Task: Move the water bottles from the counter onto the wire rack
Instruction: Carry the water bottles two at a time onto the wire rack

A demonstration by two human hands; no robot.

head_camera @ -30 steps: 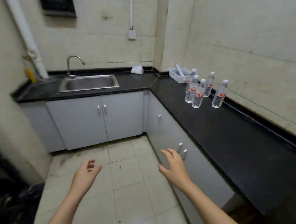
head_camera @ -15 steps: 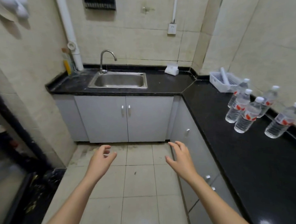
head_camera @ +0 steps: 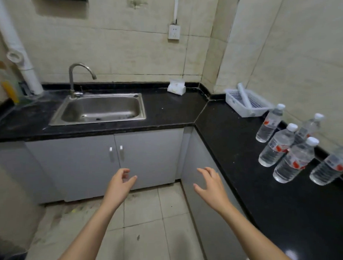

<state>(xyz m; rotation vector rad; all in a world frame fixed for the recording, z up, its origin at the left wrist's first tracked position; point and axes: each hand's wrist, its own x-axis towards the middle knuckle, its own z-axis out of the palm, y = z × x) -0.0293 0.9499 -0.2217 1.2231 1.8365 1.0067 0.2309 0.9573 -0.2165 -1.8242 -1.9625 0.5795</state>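
Several clear water bottles with white caps and red labels stand together on the black counter [head_camera: 235, 147] at the right, among them one at the back [head_camera: 268, 123], one in the middle [head_camera: 275, 145] and one at the front [head_camera: 293, 160]. Another bottle [head_camera: 331, 167] is cut by the right edge. My left hand [head_camera: 119, 187] and my right hand [head_camera: 211, 185] hover in front of the grey cabinets, both empty with fingers apart. My right hand is well left of the bottles. No wire rack is in view.
A steel sink [head_camera: 100, 110] with a tap sits in the back counter. A tissue pack [head_camera: 176, 87] lies near the corner. A white plastic basket [head_camera: 245, 103] holding a white tube stands behind the bottles. A white pipe [head_camera: 18, 51] runs down the left wall.
The view has come closer to the counter and swung left, so the bottles now lie nearer the right edge. Both hands have risen slightly and stay empty.
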